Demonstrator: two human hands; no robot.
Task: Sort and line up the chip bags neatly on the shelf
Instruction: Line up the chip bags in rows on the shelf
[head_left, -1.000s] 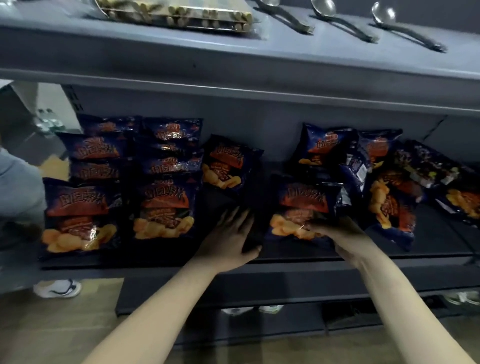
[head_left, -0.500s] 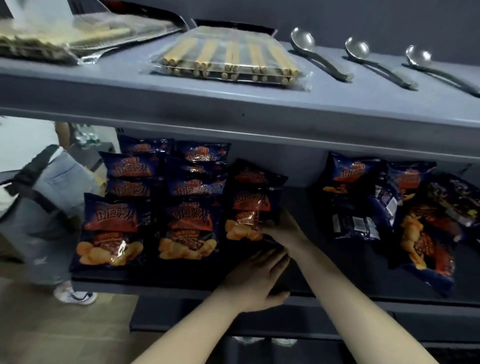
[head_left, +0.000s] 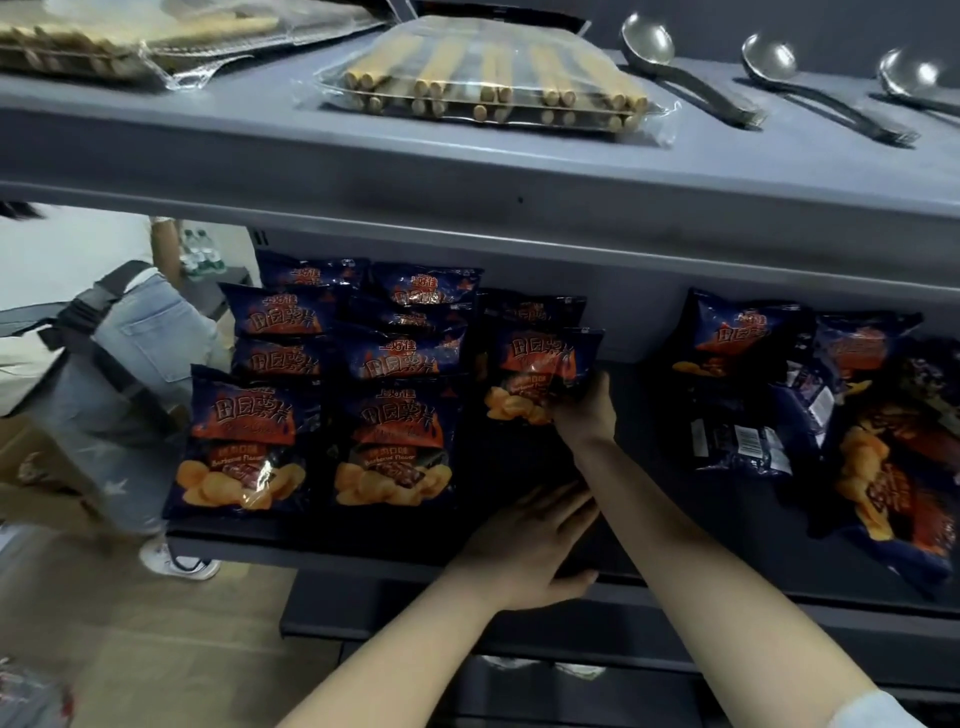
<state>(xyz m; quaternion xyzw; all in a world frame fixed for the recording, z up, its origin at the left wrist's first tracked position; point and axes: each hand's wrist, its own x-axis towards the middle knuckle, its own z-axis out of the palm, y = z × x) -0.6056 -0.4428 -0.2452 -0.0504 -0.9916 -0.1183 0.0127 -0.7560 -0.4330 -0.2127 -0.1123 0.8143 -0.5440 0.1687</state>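
Shelf (head_left: 363, 538) dark, lower tier of a grey rack, seen from above and in front. Right hand (head_left: 584, 410) grips chip bag (head_left: 540, 371) at its lower right corner, closed on the foil, fingertips not visible. Bag stands roughly upright, face forward, slightly tilted, third along from the left and just beside the middle column (head_left: 400, 405). Rear bag (head_left: 530, 309) sits directly behind it, mostly covered. Left hand (head_left: 524, 545) lies flat, palm down, fingers straight and relaxed, on the bare front strip of the shelf below the gripped bag; it holds nothing

Left column (head_left: 254, 395): four bags overlapping front to back, faces up, labels readable. Middle column: four or so likewise, touching the left column along its side. Front bags of both roughly level, near the shelf edge

Bare patch of shelf right of the right forearm. Beyond it, loose heap (head_left: 872, 431) of bags, unsorted: one propped at the back, barcode bag (head_left: 737, 441) lying back side up, one large bag turned sideways at far right, reaching the shelf lip

Upper shelf (head_left: 467, 171): clear pack of pale sticks (head_left: 488, 83), second pack (head_left: 130, 41) at far left, three metal ladles (head_left: 675, 73) side by side, apart from each other

Far left, beyond the rack: another person (head_left: 135, 364) in jeans with a dark strap bag; white shoe (head_left: 176, 564) on a wood-look floor
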